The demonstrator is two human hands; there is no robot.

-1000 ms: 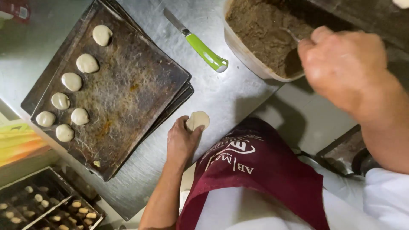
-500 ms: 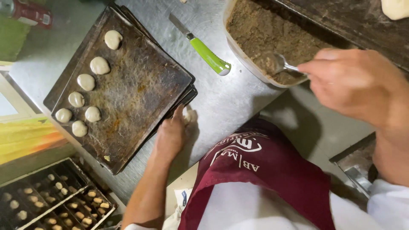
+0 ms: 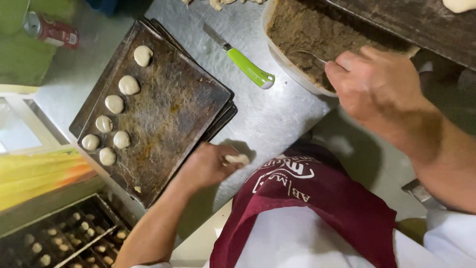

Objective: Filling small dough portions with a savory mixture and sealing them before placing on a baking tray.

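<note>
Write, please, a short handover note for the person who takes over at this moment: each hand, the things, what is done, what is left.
Left hand: holds a dough piece at the table edge.
Right hand: holds a spoon in the tub of brown filling.
Done: seven dough pieces on the baking tray.
Left: much of the tray is still bare.
Green-handled knife lies beside the tub.

The person wears a dark maroon apron (image 3: pixel 317 208) with pale printed lettering and a curved emblem on its upper part, over a white garment (image 3: pixel 297 238) whose short white sleeve (image 3: pixel 451 238) shows at the right arm, while both forearms and both hands are bare, without gloves.
</note>
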